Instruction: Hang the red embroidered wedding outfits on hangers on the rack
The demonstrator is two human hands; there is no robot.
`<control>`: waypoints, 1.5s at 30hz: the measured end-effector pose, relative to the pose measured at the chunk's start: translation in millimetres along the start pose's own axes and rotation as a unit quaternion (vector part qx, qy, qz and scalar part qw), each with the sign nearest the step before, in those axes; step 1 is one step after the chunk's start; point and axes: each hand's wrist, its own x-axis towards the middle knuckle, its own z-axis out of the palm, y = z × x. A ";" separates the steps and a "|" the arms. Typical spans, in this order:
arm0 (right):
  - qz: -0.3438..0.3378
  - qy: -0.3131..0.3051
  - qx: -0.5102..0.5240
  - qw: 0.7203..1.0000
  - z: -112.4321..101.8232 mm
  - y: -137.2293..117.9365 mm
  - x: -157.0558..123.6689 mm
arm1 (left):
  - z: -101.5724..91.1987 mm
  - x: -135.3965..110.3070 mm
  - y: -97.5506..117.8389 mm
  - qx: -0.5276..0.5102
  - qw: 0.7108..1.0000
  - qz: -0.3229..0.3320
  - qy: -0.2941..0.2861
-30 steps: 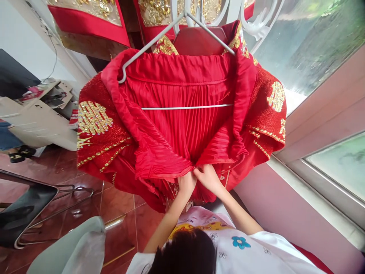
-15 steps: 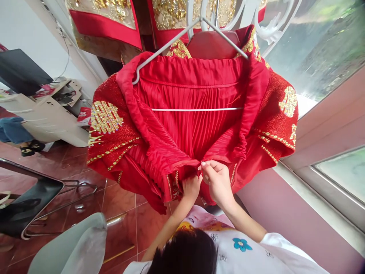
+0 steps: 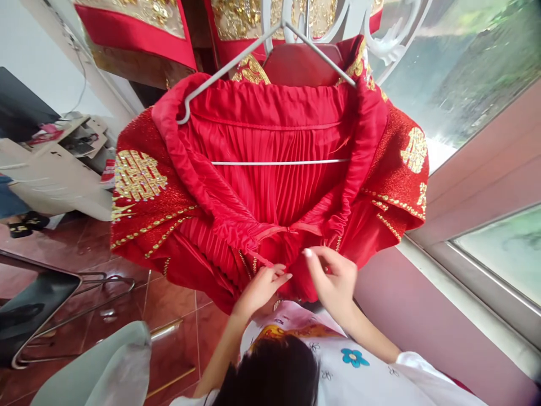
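Observation:
A red garment [image 3: 270, 192] with a pleated lining and gold embroidered panels hangs in front of me on a white hanger [image 3: 279, 162]. Its two front edges meet at a small fastening [image 3: 289, 230] in the middle. My left hand [image 3: 262, 285] is just below that point, fingers pressed together on the lower red edge. My right hand [image 3: 333, 276] is beside it, fingers curled and pinching the fabric on the right of the opening. Both hands touch the cloth, a little apart from each other.
More red and gold garments [image 3: 139, 28] hang above. A window [image 3: 456, 67] with a pink sill [image 3: 465, 293] runs along the right. A black metal chair [image 3: 38, 307], a pale chair back [image 3: 101, 366] and cluttered boxes [image 3: 54, 169] stand on the red tiled floor at left.
Both hands have dropped from the meeting point of the two front edges to just below it and drawn slightly apart. The edges now stay joined above them.

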 end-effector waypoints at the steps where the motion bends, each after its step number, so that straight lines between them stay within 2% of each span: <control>1: -0.011 0.074 -0.030 0.997 -7.3 5.2 -2.8 | -13.9 -11.3 1.2 -0.030 0.999 -0.006 -0.019; 2: -0.010 0.131 -0.051 0.990 -13.5 11.1 -4.3 | -27.2 -22.0 3.3 -0.070 0.997 -0.017 -0.007; 3: 0.000 0.156 -0.065 0.986 -18.1 17.6 -4.3 | -38.8 -31.3 6.6 -0.099 0.994 -0.018 0.044; 4: 0.018 0.143 -0.079 0.986 -21.1 24.4 -3.2 | -47.8 -38.8 11.0 -0.116 0.987 -0.012 0.112; 6: 0.056 0.042 -0.115 0.991 -22.3 36.8 1.2 | -56.2 -46.8 23.0 -0.103 0.964 0.026 0.243; 7: 0.070 -0.017 -0.138 0.988 -21.2 41.4 3.3 | -55.7 -47.4 29.9 -0.080 0.954 0.050 0.285; 8: 0.077 -0.061 -0.159 0.982 -19.5 44.5 4.8 | -53.1 -46.2 36.8 -0.053 0.947 0.071 0.308; 10: 0.080 -0.100 -0.172 0.977 -16.0 45.9 5.4 | -44.3 -40.4 49.0 -0.002 0.939 0.100 0.330; 13: 0.081 -0.158 -0.098 0.979 -13.7 40.4 2.0 | -29.7 -31.2 59.2 0.041 0.925 0.117 0.360; 15: 0.093 -0.206 -0.028 0.974 -13.4 36.7 -0.1 | -17.7 -27.4 59.3 0.061 0.928 0.122 0.347; 16: 0.100 -0.219 0.001 0.971 -13.1 35.8 -0.5 | -9.8 -25.9 57.3 0.068 0.937 0.126 0.318; 19: 0.104 -0.216 0.050 0.970 -10.3 35.7 -0.3 | 19.0 -20.2 46.3 0.012 0.978 0.122 0.170; 21: 0.105 -0.209 0.065 0.970 -6.9 35.8 -0.3 | 36.1 -15.4 37.8 -0.041 0.988 0.111 0.099; 24: 0.107 -0.220 0.089 0.965 -1.1 33.7 -1.6 | 46.1 -10.6 29.6 -0.030 0.987 0.120 0.100; 27: 0.100 -0.248 0.118 0.956 2.4 30.7 -2.8 | 34.4 -13.2 29.9 0.000 0.988 0.126 0.090; 30: 0.091 -0.253 0.139 0.953 2.0 29.2 -3.0 | 6.6 -22.3 37.1 0.047 0.988 0.140 0.051; 32: 0.074 -0.246 0.157 0.954 1.3 28.8 -3.4 | -13.4 -27.3 43.5 0.048 0.982 0.164 0.085; 35: 0.102 -0.248 0.213 0.940 3.3 27.6 -6.5 | -29.5 -24.5 51.9 -0.051 0.973 0.171 0.148; 38: 0.173 -0.241 0.292 0.909 7.8 23.9 -11.7 | -23.0 -11.3 56.3 -0.185 0.966 0.129 0.127; 41: 0.210 -0.195 0.362 0.887 10.0 18.8 -15.0 | -10.1 -2.2 57.0 -0.282 0.949 0.108 0.094; 43: 0.215 -0.156 0.383 0.884 8.4 15.9 -14.7 | -6.7 -3.6 56.5 -0.305 0.948 0.081 0.039; 45: 0.203 -0.127 0.366 0.899 5.1 14.0 -12.7 | -8.7 -10.9 56.4 -0.289 0.955 0.044 -0.047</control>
